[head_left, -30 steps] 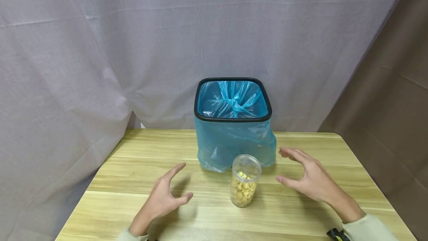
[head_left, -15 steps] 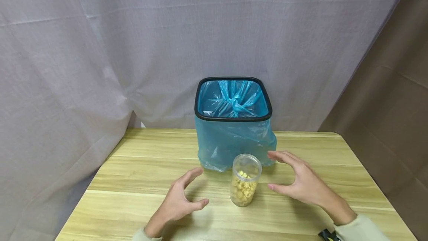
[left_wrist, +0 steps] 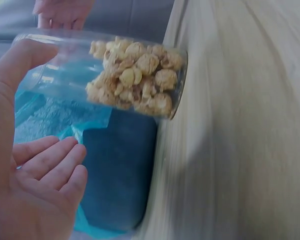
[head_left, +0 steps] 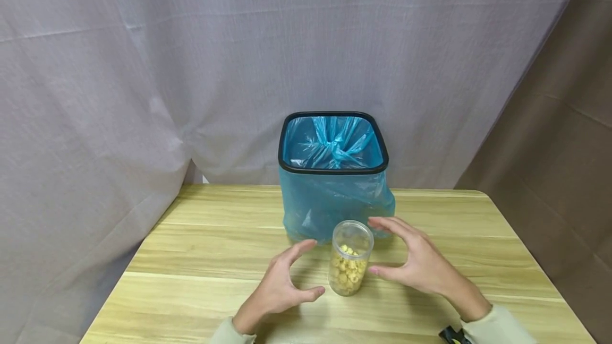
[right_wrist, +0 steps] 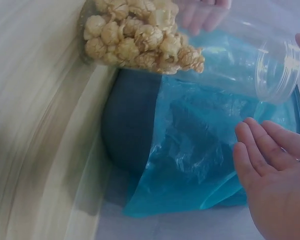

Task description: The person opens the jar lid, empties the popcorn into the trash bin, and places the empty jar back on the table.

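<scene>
A clear plastic jar (head_left: 350, 259) stands upright on the wooden table, without a lid and about half full of yellow popcorn (left_wrist: 137, 75). My left hand (head_left: 282, 285) is at the jar's left, thumb and fingers spread in a wide curve, a small gap from the wall. On the other side my right hand (head_left: 421, 259) curves the same way, its fingertips right at the jar's rim and side. Neither hand grips anything. In the right wrist view the jar (right_wrist: 230, 55) stretches across the top, and the right hand's fingers (right_wrist: 260, 150) are loosely extended beneath its mouth end.
Directly behind the jar stands a trash bin (head_left: 334, 206) lined with a blue plastic bag, held by a black rim (head_left: 333, 171). The bag is knotted inside. A grey curtain (head_left: 229, 68) hangs behind the wooden table (head_left: 215, 216), and a brown one (head_left: 564, 121) at the right.
Both hands have moved inward toward the jar, the left hand to the right and the right hand to the left. The jar and bin have stayed in place.
</scene>
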Motion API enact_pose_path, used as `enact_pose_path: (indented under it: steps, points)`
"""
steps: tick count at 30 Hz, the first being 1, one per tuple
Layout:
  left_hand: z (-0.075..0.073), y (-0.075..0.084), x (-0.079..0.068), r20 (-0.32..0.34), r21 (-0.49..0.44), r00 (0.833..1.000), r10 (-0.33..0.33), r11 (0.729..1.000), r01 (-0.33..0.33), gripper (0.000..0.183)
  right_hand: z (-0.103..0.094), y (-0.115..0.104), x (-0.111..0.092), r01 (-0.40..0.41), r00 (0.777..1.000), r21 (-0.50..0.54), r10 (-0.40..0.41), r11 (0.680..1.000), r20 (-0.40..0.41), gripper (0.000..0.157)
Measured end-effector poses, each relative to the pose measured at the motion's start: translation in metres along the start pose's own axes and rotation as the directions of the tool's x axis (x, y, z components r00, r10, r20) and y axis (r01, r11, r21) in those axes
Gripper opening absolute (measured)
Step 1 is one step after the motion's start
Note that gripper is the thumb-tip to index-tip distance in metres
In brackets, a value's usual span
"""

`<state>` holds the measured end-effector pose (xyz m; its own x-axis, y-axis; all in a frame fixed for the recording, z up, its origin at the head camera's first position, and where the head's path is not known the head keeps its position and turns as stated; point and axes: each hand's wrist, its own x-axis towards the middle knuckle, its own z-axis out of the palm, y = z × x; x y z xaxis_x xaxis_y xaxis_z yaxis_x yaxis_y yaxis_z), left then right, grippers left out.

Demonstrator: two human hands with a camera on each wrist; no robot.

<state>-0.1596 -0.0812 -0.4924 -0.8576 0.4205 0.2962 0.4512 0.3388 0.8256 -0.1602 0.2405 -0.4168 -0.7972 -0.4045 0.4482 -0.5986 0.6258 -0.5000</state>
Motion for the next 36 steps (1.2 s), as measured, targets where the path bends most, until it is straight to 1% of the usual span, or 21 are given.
enact_pose_path:
  steps: [4,8,12,16,23,26,30,33,36]
  points:
    - [0.008,0.002,0.004,0.021,0.001,1.0,0.009,1.0,-0.009,0.092,0.004,-0.003,0.003,-0.006,1.0,0.0,0.006,1.0,0.001,0.092]
    - [0.018,0.003,0.01,0.034,-0.006,0.999,0.015,1.0,-0.015,0.093,0.007,-0.003,0.007,0.014,1.0,0.002,-0.014,1.0,0.011,0.09]
    - [0.028,0.002,0.018,0.021,-0.029,0.999,0.035,0.999,-0.034,0.092,0.009,-0.003,0.01,0.039,0.999,0.007,-0.039,0.999,0.011,0.089]
    - [0.036,0.002,0.026,0.008,-0.072,0.999,0.045,0.996,-0.044,0.089,0.012,-0.005,0.014,0.038,0.999,0.025,-0.038,0.999,0.01,0.09]
    - [0.046,0.002,0.033,0.018,-0.124,0.999,0.045,0.991,-0.042,0.09,0.017,-0.01,0.02,0.032,0.999,0.059,-0.033,0.998,0.014,0.09]
    - [0.05,0.002,0.038,0.006,-0.13,0.998,0.066,0.989,-0.065,0.091,0.019,-0.01,0.021,0.043,0.999,0.068,-0.044,0.997,0.01,0.09]
    - [0.053,0.004,0.043,-0.006,-0.157,0.998,0.062,0.986,-0.062,0.088,0.02,-0.01,0.024,0.051,0.999,0.072,-0.051,0.996,0.008,0.09]
    - [0.056,0.006,0.046,-0.007,-0.191,0.999,0.036,0.981,-0.037,0.085,0.022,-0.01,0.027,0.053,0.998,0.083,-0.054,0.995,0.012,0.089]
    - [0.058,0.007,0.049,-0.003,-0.215,1.0,0.028,0.976,-0.028,0.082,0.024,-0.011,0.028,0.058,0.998,0.093,-0.059,0.994,0.011,0.086]
